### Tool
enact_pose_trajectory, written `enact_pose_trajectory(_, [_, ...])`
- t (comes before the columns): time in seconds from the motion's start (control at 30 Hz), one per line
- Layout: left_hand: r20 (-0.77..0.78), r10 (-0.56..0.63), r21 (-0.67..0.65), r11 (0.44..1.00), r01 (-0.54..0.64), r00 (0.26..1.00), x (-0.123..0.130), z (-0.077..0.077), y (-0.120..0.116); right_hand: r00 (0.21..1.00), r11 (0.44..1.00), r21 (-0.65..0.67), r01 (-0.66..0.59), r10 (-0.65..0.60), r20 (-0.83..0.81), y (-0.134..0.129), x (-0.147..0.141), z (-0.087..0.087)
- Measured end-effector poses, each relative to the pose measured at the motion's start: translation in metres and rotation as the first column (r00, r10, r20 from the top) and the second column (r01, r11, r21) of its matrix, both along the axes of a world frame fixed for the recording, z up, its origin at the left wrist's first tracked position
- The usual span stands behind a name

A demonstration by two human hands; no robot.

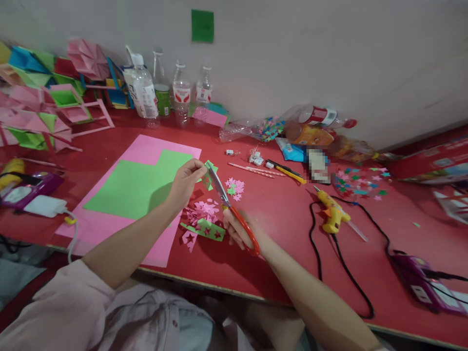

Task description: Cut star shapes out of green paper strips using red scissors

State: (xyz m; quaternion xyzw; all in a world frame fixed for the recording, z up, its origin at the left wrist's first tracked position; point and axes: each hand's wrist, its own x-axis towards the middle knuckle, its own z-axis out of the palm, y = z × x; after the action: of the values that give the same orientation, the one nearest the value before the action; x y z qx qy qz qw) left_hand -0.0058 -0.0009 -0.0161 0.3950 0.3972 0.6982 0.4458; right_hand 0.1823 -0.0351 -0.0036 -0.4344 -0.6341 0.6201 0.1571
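Note:
My left hand (pixel 188 180) pinches a small piece of green paper (pixel 208 166) above the table. In my right hand (pixel 237 228) is a pair of scissors (pixel 218 186) with red handles, its blades pointing up and left against the green piece. Beneath my hands lie pink paper scraps (pixel 203 211) and a green strip (pixel 210 230) with star-shaped holes. A small heap of pink and green paper stars (pixel 235 187) sits just right of the blades. Left of my hands, a large green sheet (pixel 135 187) rests on a pink sheet (pixel 144 148).
Several plastic bottles (pixel 182 95) stand along the wall, and others lie at the back right. A yellow glue gun (pixel 334 212) with a black cord is on the right. Folded paper models (pixel 44 107) fill the back left. Purple power strips (pixel 426 285) sit at both sides.

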Motion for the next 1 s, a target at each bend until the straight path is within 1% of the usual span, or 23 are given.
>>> enact_pose_trajectory(0.17, [0.004, -0.006, 0.010, 1.000, 0.006, 1.000, -0.0010, -0.0026, 0.0013, 1.000, 1.000, 0.006, 0.012, -0.012, 0.003, -0.0006, -0.0005, 0.0024])
enact_pose_trajectory(0.3, [-0.016, 0.004, 0.005, 1.000, -0.004, 1.000, -0.0007, -0.0030, 0.0004, 1.000, 1.000, 0.003, 0.002, -0.002, -0.004, -0.0014, -0.0008, 0.0005])
enact_pose_trajectory(0.43, [-0.036, 0.010, -0.010, 1.000, -0.010, 0.999, 0.0000, -0.0015, -0.0006, 0.999, 1.000, 0.006, 0.028, -0.028, 0.016, -0.0034, -0.0014, -0.0012])
enact_pose_trajectory(0.77, [-0.069, 0.021, 0.002, 1.000, -0.021, 0.997, -0.0011, -0.0002, -0.0009, 0.994, 0.995, 0.018, 0.102, -0.103, 0.048, -0.0047, -0.0024, 0.0020])
enact_pose_trajectory(1.0, [-0.080, 0.035, 0.012, 0.999, -0.034, 0.996, -0.0017, 0.0007, -0.0015, 0.992, 0.994, 0.034, 0.107, -0.109, 0.057, -0.0040, -0.0032, 0.0039])
